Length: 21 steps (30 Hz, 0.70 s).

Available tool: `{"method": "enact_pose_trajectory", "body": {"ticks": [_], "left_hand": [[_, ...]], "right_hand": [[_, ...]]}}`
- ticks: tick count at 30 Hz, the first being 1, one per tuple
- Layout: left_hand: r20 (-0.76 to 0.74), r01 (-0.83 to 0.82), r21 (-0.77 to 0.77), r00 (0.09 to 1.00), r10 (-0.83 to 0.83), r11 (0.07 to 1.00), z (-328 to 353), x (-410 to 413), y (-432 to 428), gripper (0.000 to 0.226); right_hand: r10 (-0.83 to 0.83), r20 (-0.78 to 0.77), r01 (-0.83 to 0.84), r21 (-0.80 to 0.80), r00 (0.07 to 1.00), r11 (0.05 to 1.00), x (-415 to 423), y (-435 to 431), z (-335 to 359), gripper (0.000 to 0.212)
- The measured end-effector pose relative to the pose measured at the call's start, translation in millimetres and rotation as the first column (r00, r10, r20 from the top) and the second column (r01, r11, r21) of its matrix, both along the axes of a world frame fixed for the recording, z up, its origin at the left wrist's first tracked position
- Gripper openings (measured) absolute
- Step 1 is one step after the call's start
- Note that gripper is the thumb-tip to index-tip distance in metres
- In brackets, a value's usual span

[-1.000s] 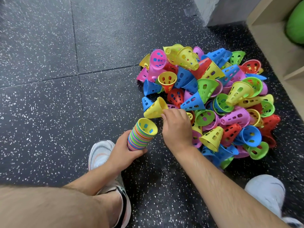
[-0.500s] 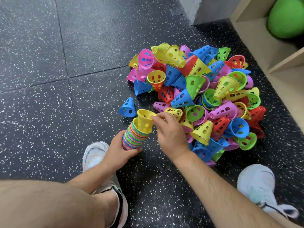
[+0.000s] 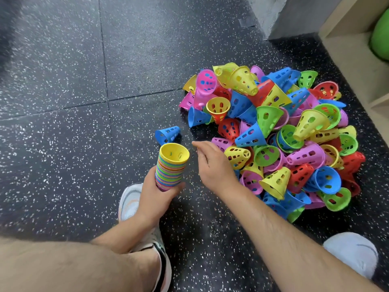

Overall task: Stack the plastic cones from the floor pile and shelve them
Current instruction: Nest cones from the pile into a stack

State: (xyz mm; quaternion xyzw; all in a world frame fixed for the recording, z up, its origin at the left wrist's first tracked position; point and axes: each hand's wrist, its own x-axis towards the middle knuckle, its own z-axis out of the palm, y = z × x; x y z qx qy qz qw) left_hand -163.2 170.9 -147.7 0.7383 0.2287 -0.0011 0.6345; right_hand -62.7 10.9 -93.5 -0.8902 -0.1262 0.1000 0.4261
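A heap of perforated plastic cones (image 3: 280, 133) in yellow, blue, pink, green and red lies on the dark speckled floor at centre right. My left hand (image 3: 153, 197) grips a tall nested stack of cones (image 3: 171, 167) from below, with a yellow cone on top, its open end up. My right hand (image 3: 212, 165) hovers just right of the stack with fingers relaxed and holding nothing. A single blue cone (image 3: 167, 134) lies on its side apart from the heap, just beyond the stack.
A light wooden shelf unit (image 3: 357, 49) stands at the right edge with a green ball (image 3: 381, 39) in it. A grey wall corner (image 3: 282, 13) rises behind the heap. My shoes (image 3: 355, 252) rest on the floor near the heap.
My right hand lifted a yellow cone from the heap, set it onto the stack and let go. A blue cone rolled clear of the heap to the left.
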Motion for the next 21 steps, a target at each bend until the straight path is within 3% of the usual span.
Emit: {"method": "enact_pose_trajectory", "body": {"ticks": [6, 10, 14, 16, 21], "left_hand": [[0.064, -0.125, -0.006, 0.99, 0.125, 0.992, -2.8, 3.2, 23.6, 0.054], [0.037, -0.091, -0.025, 0.995, 0.092, 0.996, -11.6, 1.6, 31.0, 0.06], [0.029, -0.097, -0.007, 0.995, 0.097, 0.995, -12.4, 2.3, 31.7, 0.064], [0.031, -0.09, 0.007, 0.995, 0.09, 0.996, -10.5, 3.3, 31.0, 0.063], [0.015, -0.036, 0.04, 0.999, 0.036, 0.999, -14.7, 5.9, 35.1, 0.063]], "right_hand": [[0.285, -0.044, -0.286, -0.272, 0.957, 0.919, 54.2, 44.2, -13.0, 0.045], [0.537, -0.133, -0.519, -0.522, 0.833, 0.677, 76.7, 75.9, -14.5, 0.066], [0.561, -0.161, -0.516, -0.646, 0.812, 0.562, 82.0, 88.7, -26.6, 0.046], [0.536, -0.113, -0.468, -0.656, 0.837, 0.592, 81.3, 89.3, -31.2, 0.041], [0.321, 0.038, -0.255, -0.523, 0.946, 0.813, 82.4, 65.3, -26.4, 0.043]]}}
